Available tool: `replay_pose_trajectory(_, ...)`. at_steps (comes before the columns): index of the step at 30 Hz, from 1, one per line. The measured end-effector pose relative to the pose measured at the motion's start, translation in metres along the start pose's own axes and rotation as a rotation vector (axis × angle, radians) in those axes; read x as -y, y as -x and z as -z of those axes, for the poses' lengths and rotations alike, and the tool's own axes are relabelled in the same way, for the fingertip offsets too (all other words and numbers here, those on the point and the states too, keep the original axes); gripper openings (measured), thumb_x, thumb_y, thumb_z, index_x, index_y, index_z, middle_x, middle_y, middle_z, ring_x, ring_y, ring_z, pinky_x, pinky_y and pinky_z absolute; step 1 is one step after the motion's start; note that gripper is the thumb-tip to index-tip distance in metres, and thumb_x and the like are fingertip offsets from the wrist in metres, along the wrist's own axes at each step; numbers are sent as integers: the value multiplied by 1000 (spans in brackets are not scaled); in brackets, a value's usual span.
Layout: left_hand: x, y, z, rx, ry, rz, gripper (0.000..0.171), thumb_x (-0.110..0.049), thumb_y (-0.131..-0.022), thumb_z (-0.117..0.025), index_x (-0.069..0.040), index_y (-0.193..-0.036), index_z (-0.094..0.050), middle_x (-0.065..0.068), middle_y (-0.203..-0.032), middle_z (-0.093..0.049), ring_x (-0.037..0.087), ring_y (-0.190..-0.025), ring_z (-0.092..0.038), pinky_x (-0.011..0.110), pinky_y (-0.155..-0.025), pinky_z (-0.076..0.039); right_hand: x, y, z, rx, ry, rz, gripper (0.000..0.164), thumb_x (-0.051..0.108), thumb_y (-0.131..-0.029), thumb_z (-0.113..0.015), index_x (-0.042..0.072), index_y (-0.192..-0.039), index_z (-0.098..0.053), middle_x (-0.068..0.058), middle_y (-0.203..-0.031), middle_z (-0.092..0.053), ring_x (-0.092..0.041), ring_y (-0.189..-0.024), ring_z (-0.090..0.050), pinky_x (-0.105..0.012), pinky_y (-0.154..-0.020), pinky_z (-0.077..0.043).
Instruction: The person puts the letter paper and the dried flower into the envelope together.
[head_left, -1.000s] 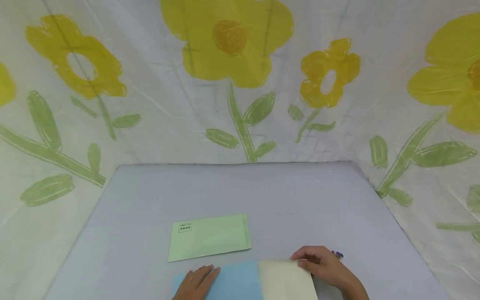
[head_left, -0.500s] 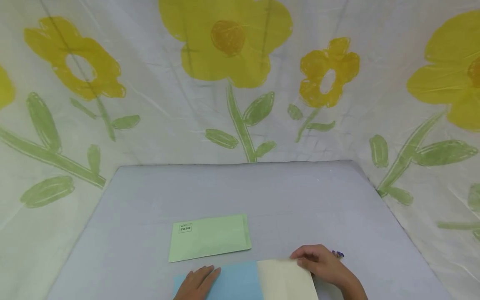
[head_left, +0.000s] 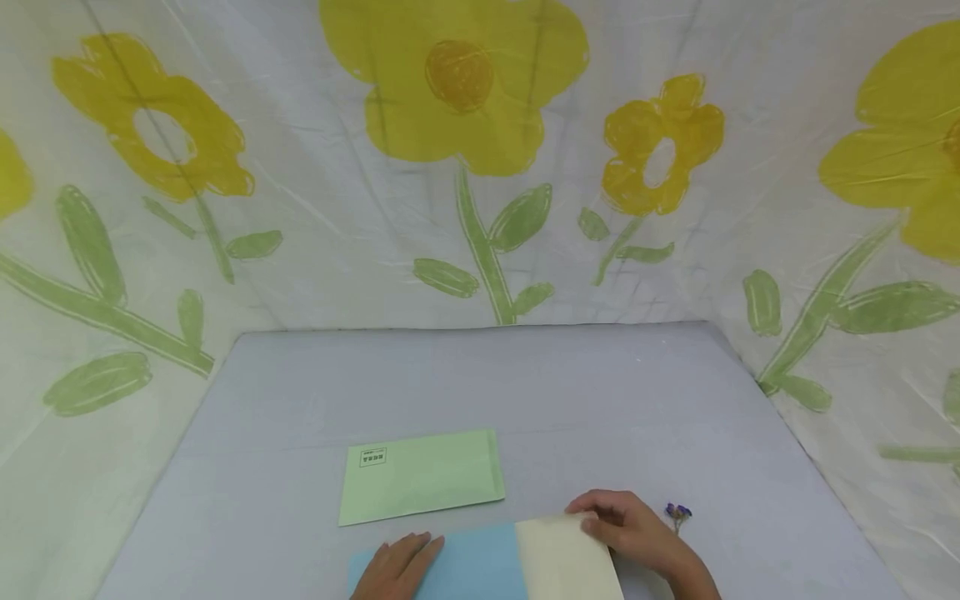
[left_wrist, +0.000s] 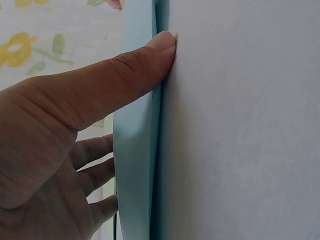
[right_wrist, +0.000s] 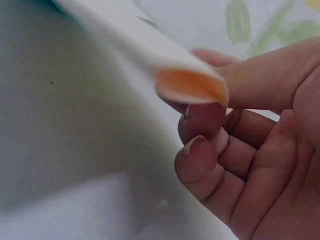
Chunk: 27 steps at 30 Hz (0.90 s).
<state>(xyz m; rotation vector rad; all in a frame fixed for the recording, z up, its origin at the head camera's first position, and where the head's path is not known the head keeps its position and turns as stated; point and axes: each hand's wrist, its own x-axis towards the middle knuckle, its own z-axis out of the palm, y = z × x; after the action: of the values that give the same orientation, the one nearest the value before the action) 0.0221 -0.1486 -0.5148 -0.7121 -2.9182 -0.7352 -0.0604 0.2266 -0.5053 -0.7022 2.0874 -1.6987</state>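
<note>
Blue paper (head_left: 480, 560) lies at the near edge of the head view, with cream paper (head_left: 564, 557) adjoining it on the right. My left hand (head_left: 399, 568) rests on the blue paper's left part. In the left wrist view its thumb (left_wrist: 127, 77) lies across the blue edge, with the other fingertips against the paper. My right hand (head_left: 633, 533) pinches the upper right corner of the cream paper between thumb and curled fingers. There the edge bows, and an orange inner surface (right_wrist: 192, 85) shows in the right wrist view.
A light green envelope (head_left: 420, 479) with a small printed box lies just beyond the blue paper. Right of my right hand is a small purple flower sprig (head_left: 678, 512). Behind the grey-white table (head_left: 480, 375) hangs a flower-printed curtain (head_left: 330, 208).
My right hand has shifted a little left, drawing the cream paper's right edge with it. More of the purple sprig shows beside the wrist. My left hand stays in place.
</note>
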Motion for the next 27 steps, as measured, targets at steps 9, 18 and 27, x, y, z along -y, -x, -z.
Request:
replay_pose_trajectory(9,1,0,0,8,16,1,84,-73,-84,-62,-3,-132,-62,12,-126,-61,33,-115,-59,64,-91,-47,2,4,0,-107,84,-144,30,8,-98,-63,-3,-126,-62,-22,-118,-65,-16,-93,-67,-29,-74,-57)
replay_pose_trajectory(18,2,0,2,-12,3,-12,81,-71,-84,-63,-4,-130,-63,10,-124,-62,31,-114,-60,63,-90,-48,0,10,-3,-108,4,-132,28,4,-97,-63,-5,-124,-62,-8,-90,-60,-10,-71,-60,-27,-60,-54)
replay_pose_trajectory(27,2,0,-1,-11,-4,-13,80,-71,-85,-62,-5,-130,-64,10,-124,-63,30,-114,-60,63,-90,-48,-2,4,-8,-81,-30,-103,28,3,-98,-61,-8,-124,-60,-9,-89,-62,-8,-67,-60,-28,-55,-54)
